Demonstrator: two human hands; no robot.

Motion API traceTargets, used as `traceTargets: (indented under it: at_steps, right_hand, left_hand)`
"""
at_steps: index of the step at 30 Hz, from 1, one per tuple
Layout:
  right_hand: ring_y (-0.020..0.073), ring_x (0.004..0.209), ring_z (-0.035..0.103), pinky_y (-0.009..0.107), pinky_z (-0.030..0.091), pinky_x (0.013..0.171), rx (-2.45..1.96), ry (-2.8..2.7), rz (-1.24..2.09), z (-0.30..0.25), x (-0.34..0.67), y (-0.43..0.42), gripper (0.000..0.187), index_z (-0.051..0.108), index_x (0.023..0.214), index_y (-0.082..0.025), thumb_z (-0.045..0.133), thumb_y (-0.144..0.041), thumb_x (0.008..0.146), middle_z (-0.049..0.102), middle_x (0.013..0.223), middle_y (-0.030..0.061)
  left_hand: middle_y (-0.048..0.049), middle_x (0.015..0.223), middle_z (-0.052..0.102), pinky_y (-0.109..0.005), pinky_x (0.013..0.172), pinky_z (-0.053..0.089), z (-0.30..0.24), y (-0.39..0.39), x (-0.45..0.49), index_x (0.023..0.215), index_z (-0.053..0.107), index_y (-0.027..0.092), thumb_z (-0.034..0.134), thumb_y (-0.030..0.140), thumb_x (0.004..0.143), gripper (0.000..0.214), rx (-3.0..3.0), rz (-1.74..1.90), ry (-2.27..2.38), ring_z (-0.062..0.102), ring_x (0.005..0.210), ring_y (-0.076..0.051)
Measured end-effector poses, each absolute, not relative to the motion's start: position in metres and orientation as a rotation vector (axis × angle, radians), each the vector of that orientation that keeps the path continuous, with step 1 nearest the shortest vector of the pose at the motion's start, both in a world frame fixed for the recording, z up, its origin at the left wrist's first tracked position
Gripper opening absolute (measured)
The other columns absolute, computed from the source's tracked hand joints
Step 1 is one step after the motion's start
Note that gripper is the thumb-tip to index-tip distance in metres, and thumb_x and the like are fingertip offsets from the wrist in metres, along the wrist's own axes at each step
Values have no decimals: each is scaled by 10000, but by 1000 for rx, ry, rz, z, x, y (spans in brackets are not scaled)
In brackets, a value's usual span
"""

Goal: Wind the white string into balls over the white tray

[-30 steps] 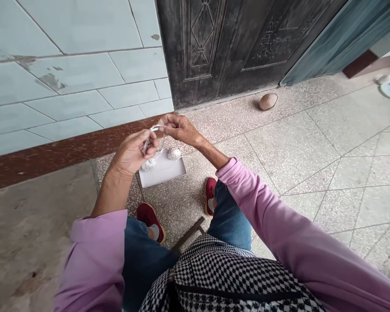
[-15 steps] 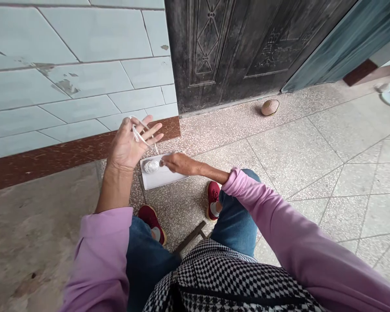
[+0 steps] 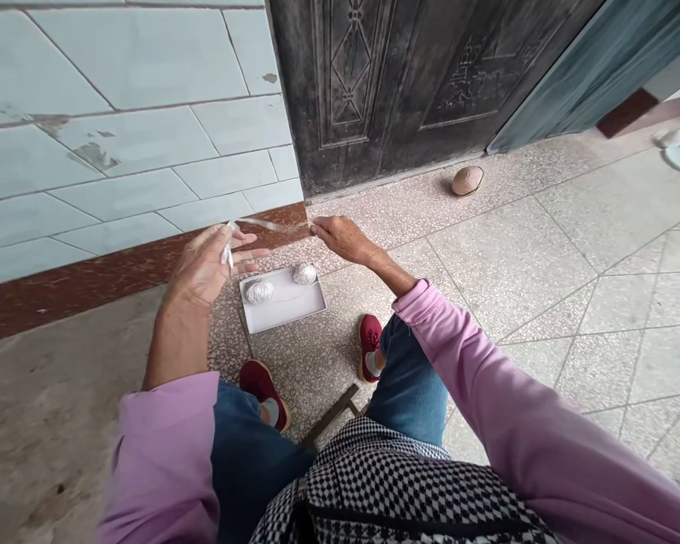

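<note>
A thin white thread (image 3: 272, 224) is stretched level between my two hands, above the floor. My left hand (image 3: 209, 264) has the thread wound around its fingers, which are loosely curled with the tips apart. My right hand (image 3: 343, 238) pinches the thread's other end between thumb and fingers. Below them a shallow white tray (image 3: 286, 306) lies on the floor with two small balls of white thread in it, one at the left (image 3: 259, 292) and one at the back right (image 3: 304, 273).
I sit low, knees apart, red shoes (image 3: 264, 385) on the speckled stone floor. A pale tiled wall (image 3: 119, 136) with a red-brown skirting runs on the left. A dark carved door (image 3: 385, 75) is ahead, with a small oval object (image 3: 468, 180) at its foot.
My right hand came up from the tray, where it touched a thread ball, and pulled the thread taut to the right. My left hand has dropped slightly and curled.
</note>
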State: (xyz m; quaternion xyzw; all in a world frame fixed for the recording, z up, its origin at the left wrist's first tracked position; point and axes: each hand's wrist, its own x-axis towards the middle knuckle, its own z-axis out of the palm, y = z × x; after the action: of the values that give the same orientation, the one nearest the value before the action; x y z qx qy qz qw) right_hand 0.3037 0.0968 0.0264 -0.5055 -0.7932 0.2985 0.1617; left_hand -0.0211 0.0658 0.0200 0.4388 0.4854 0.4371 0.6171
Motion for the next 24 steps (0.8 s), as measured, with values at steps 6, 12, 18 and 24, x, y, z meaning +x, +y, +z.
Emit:
traceTargets:
  at_steps: [6,12,18,24]
  right_hand:
    - [232,990,700,350,447,933,-1730,-2346,825,28,288,88,449,690,900,-183,742,-100,1337,835,1005,139]
    - [218,926,689,351,441,880,-1403,-2757,1027,44,253,40,501,606,853,-207,752,-102,1320,827,989,114]
    - [186,827,648,298,466,826,-846,-2695,1485,49,242,23,346,704,1014,-185,683,-94,1347,707,862,9]
    - [164,816,558,276,446,778,-976,-2281,1456,50,260,62,424,633,975,-204,586,-105,1384,555,794,-40]
  left_hand:
    - [-203,1570,879,-375,838,789,38,66,-12,1037,666,265,1051,635,1044,534,951,1086,971,884,1463,-430]
    - [-157,1780,753,-594,1157,801,33,71,-8,1098,661,272,1170,745,898,724,951,1163,964,739,1667,-519]
    - [-151,1571,772,-674,1179,788,18,70,-1,1155,719,270,1173,684,914,660,999,1082,1016,790,1548,-506]
    - [-162,1293,849,-392,785,802,8,59,29,1149,777,217,1088,570,1067,478,1047,872,988,893,1024,-311]
